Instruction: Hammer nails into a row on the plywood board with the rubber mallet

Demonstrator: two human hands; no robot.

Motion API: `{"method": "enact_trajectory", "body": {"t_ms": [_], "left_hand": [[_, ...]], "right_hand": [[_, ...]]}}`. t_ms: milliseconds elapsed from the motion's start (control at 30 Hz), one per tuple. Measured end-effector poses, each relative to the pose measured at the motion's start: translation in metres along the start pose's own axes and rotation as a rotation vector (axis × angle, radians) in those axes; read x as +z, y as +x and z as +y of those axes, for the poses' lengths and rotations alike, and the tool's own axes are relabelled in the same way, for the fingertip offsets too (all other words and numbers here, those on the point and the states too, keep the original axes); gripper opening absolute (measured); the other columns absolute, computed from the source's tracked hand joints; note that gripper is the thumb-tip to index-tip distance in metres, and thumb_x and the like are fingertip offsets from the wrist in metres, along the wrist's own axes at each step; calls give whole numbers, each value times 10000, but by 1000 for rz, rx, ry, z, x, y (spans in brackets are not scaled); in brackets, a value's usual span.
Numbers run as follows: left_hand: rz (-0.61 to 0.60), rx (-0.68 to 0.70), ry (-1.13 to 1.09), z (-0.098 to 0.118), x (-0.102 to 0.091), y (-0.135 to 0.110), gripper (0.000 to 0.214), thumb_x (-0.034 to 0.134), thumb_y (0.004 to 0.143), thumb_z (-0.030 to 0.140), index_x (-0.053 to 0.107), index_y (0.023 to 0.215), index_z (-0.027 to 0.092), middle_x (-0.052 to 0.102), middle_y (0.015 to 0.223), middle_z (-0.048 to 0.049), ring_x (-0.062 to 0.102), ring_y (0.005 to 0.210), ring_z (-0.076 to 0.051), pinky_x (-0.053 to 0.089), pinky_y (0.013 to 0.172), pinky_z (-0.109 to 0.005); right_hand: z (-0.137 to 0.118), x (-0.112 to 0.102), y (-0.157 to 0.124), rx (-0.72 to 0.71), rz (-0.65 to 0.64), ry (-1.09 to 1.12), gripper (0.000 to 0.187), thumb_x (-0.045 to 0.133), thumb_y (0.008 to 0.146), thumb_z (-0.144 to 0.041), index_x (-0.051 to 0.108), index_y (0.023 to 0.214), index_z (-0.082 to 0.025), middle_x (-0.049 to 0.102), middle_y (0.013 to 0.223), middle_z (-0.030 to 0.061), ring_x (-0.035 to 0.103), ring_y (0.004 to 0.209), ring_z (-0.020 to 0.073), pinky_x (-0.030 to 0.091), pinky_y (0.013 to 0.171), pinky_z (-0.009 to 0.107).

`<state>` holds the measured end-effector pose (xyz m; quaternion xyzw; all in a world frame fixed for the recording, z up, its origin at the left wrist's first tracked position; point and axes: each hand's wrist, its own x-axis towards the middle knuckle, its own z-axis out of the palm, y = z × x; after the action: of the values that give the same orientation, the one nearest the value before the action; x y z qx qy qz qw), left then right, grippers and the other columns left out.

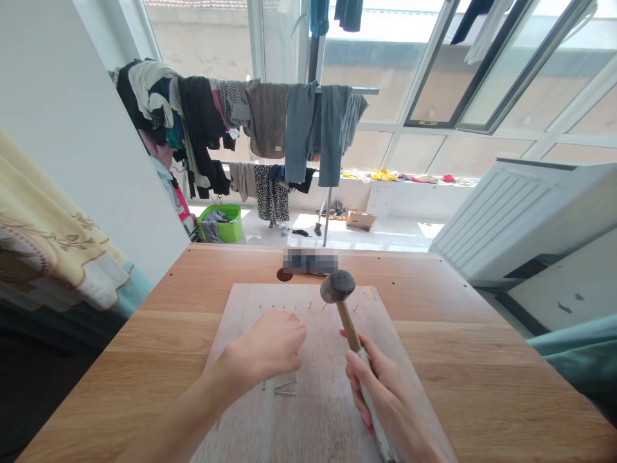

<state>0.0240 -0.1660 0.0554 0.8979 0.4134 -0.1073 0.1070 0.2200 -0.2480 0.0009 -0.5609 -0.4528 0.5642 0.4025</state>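
My right hand (380, 386) is wrapped round the pale grip of a rubber mallet (351, 325), whose dark head points up and away over the board. My left hand (270, 344) is closed above the middle of the wooden board (318, 405); its fingertips are turned from view, so what they hold, if anything, is hidden. Beyond that hand a row of small nails (310, 305) stands in the board's far part, some of them tilted. Several loose nails (285, 391) lie on the board just below my left hand.
The board lies on a wooden table (457, 366) with a round hole (284, 275) near its far edge. A blurred-out object (310, 261) sits beside the hole. Behind are a clothes rack with laundry (270, 122), a green basket (232, 230) and a white cabinet (525, 206).
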Motion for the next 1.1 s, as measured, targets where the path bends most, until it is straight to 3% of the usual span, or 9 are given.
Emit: {"method": "enact_trajectory", "body": {"t_ms": [200,367,700,1100], "left_hand": [[338,-57,-382,-44,14,10,120,557,735,94,598,727,207,586,639,9,525,569,-158,289,508,-282],[427,-36,-561,-69,26,22,147,552,773,103,668,780,192,631,714,-3,561,653,-157,397,615,-260],[449,-5,-557,-59,31,30,186,562,778,52,699,760,176,641,780,-18,593,713,-156,437,677,-255],[523,49,-741,-64,50,40,161,603,865,152,744,935,186,705,896,-38,620,762,-156,476,726,-272]], "right_hand": [[-1,1,0,-17,8,13,640,532,929,-588,426,1416,-186,452,616,-112,379,326,50,339,275,151],[-1,1,-1,-9,10,12,643,540,923,-590,436,1417,-191,441,601,-116,376,321,53,340,274,154],[0,0,0,-8,-8,1,631,524,939,-587,411,1422,-196,459,624,-111,377,324,48,339,271,149],[3,-1,0,-12,-13,-3,627,522,937,-592,405,1409,-197,451,625,-114,383,320,49,332,272,148]]}}
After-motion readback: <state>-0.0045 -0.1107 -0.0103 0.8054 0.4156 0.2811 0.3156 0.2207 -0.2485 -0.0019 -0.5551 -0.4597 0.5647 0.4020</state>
